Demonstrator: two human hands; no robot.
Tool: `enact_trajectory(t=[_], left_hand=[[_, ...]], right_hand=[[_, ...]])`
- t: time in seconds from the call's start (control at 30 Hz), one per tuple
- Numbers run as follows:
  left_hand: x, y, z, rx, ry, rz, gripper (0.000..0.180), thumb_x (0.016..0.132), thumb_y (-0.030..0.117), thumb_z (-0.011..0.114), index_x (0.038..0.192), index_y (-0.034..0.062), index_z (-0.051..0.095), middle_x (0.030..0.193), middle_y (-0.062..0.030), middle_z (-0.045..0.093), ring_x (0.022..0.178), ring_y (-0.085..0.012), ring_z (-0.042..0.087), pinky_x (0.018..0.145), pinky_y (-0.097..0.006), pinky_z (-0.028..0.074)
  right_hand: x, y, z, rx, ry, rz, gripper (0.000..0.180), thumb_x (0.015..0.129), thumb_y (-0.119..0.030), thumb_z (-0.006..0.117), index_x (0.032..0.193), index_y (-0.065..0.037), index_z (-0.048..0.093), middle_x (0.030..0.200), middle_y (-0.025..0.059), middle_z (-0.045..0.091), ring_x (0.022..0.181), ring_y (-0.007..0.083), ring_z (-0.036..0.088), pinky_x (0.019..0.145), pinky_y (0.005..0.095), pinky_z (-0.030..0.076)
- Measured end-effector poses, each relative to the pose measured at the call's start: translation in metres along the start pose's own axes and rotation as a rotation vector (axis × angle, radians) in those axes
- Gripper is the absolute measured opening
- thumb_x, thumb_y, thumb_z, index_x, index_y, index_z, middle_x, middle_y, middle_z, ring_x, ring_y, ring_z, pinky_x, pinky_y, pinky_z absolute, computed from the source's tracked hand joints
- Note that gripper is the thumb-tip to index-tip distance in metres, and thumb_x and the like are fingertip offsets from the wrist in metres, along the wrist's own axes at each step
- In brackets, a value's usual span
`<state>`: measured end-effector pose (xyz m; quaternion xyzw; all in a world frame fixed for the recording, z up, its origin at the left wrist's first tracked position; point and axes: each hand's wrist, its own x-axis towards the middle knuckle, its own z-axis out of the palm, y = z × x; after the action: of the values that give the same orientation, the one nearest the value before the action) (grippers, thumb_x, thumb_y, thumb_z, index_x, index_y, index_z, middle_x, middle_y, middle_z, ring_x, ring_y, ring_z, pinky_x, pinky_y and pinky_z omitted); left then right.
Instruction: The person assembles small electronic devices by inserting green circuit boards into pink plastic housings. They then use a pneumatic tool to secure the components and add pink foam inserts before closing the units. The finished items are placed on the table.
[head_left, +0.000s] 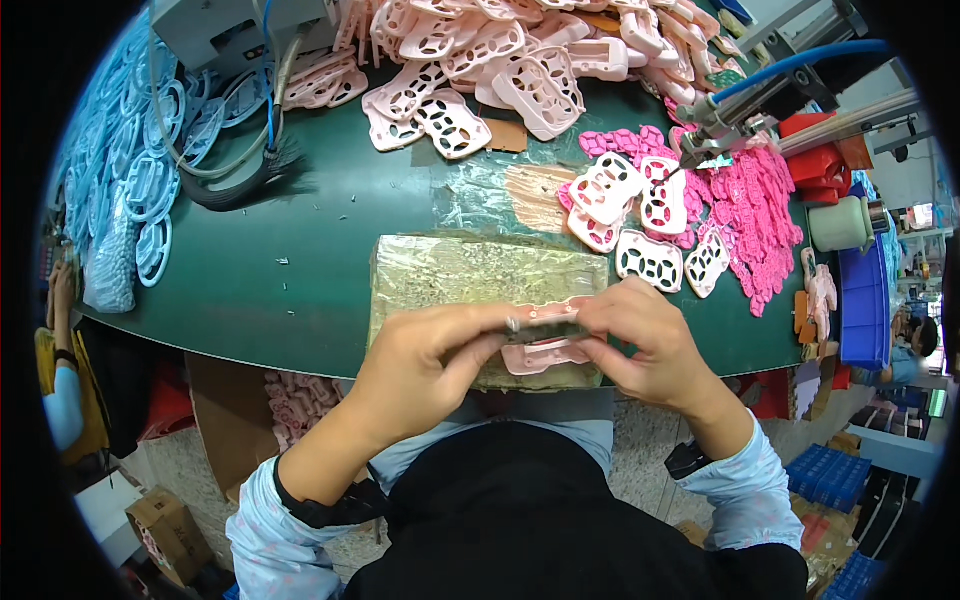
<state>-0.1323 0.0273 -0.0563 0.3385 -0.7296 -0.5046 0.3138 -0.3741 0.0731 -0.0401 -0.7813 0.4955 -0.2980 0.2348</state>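
Observation:
Above a block wrapped in clear tape [440, 270], my left hand [425, 355] and my right hand [645, 340] face each other with fingers pinched. Between them is a pale pink plastic casing [542, 358]. One pink edge shows above the fingertips and another below, with a dark gap between; whether these are one part or two, I cannot tell. My left fingers grip its left end, my right fingers and thumb its right end. Fingers hide both ends. Right of the block lie several pale pink cut-out plates [650, 262], some over bright pink pieces [755, 215].
Pale pink casings [540, 90] pile up at the back of the green table [330, 240]. Light blue frames [150, 185] heap at the left. A metal arm with a blue hose [710, 125] overhangs the right side. A blue bin [862, 300] stands beyond the right edge.

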Motion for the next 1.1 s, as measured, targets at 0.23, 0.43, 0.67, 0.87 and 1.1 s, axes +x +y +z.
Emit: enact_trajectory(t=[0.23,0.43,0.67,0.87,1.1], left_hand=[[0.007,0.003,0.017,0.318,-0.099,0.467,0.023,0.073,-0.002,0.068,0.094,0.0042,0.064,0.085,-0.0074,0.068,0.075,-0.0289,0.065,0.068,-0.040,0.051],[0.011,0.012,0.026,-0.082,0.037,-0.030,0.019,0.084,-0.001,0.066,0.101,0.0007,0.057,0.083,-0.0139,0.067,0.071,-0.0249,0.069,0.062,-0.034,0.053],[0.010,0.002,0.023,-0.081,-0.021,-0.083,0.019,0.083,-0.002,0.065,0.102,-0.0006,0.062,0.084,-0.0137,0.069,0.077,-0.0242,0.071,0.066,-0.031,0.054],[0.019,0.000,0.014,0.338,-0.234,0.554,0.029,0.075,-0.001,0.067,0.104,0.0032,0.069,0.099,-0.0119,0.071,0.084,-0.0286,0.070,0.073,-0.034,0.058],[0.036,0.010,0.006,0.575,-0.474,0.679,0.018,0.071,0.009,0.068,0.088,0.0028,0.065,0.107,-0.0078,0.068,0.097,-0.0216,0.066,0.066,-0.031,0.057]], right_hand=[[-0.002,0.013,-0.008,-0.013,-0.092,-0.062,0.021,0.070,-0.003,0.076,0.087,-0.006,0.065,0.093,0.0066,0.061,0.085,0.0273,0.057,0.072,0.0355,0.047],[-0.007,0.017,0.004,0.227,-0.030,-0.025,0.023,0.071,-0.003,0.078,0.092,-0.006,0.068,0.089,0.0059,0.067,0.083,0.0246,0.058,0.074,0.0348,0.047],[-0.013,0.024,0.005,0.289,0.030,0.005,0.020,0.069,-0.001,0.077,0.087,-0.007,0.070,0.089,0.0039,0.066,0.081,0.0225,0.057,0.075,0.0326,0.046],[-0.007,0.013,-0.010,0.071,-0.072,0.002,0.017,0.069,-0.002,0.074,0.085,-0.007,0.069,0.088,0.0044,0.060,0.083,0.0256,0.057,0.074,0.0351,0.048],[0.009,0.006,-0.019,0.072,-0.238,0.243,0.009,0.073,-0.004,0.068,0.081,-0.004,0.065,0.086,0.0104,0.057,0.081,0.0302,0.059,0.070,0.0386,0.049]])
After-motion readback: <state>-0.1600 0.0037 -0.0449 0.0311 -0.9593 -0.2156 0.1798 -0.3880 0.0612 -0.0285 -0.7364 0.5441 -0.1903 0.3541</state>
